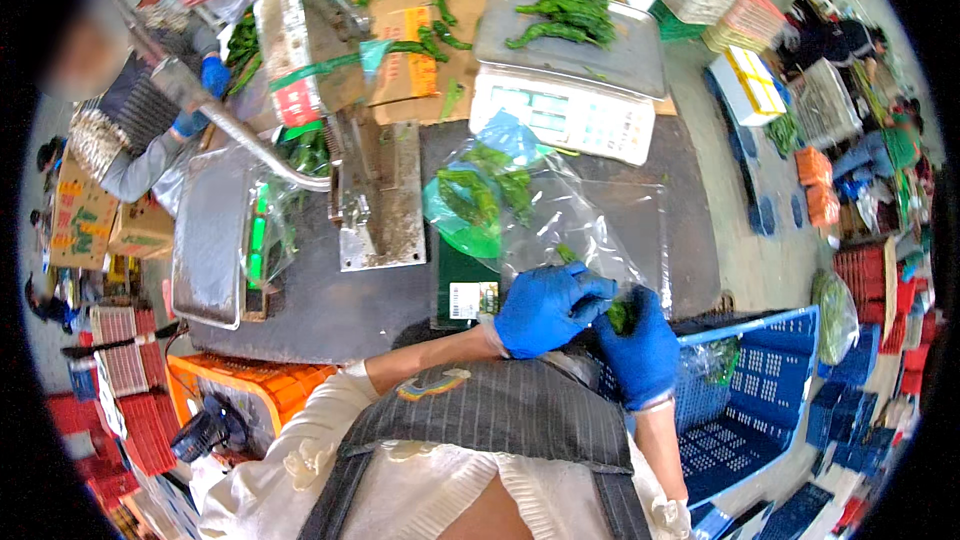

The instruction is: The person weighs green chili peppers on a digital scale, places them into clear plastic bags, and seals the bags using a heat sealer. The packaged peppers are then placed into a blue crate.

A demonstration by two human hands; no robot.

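My left hand [551, 307], in a blue glove, pinches the near end of a clear plastic bag [592, 229]. Close beside it on the right, my gloved right hand [637, 352] is closed at the bag's gathered end, around something green that the fingers partly hide. Long green peppers [472, 199] lie in the bag's far part, which has blue and green print. Under the bag are flat clear bags with a labelled dark green area [465, 296]. Beyond stands a white electronic scale [566, 112]; its metal pan [495, 30] bears several green peppers [570, 19].
A metal bag-neck sealer [375, 202] with green tape stands left of the bag. Further left is another scale pan [210, 240] beside a filled bag. A blue crate [757, 390] sits at my right, an orange crate [300, 382] at my left. A gloved co-worker [142, 120] works across the table.
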